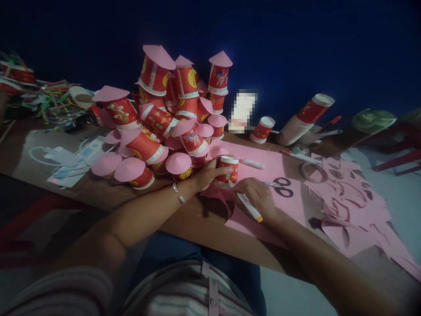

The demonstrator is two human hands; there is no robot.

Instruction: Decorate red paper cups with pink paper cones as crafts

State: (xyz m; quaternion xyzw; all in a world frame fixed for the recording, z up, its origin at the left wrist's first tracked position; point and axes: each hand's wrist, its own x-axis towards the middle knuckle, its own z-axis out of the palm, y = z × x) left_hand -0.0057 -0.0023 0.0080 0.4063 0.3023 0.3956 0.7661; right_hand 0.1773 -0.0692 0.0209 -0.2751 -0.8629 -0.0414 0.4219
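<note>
Holding likely light, crushable cup (233, 176), safest near either end, in curled left hand (208, 176); marker (249, 206) in closed right hand (258, 196).

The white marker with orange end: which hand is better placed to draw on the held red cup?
Probably the right: the right hand grips the marker close to the red cup, while the left hand holds the cup.

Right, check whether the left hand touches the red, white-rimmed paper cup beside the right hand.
Touching. The head view shows the left hand with its thumb across the side of the red cup.
</note>
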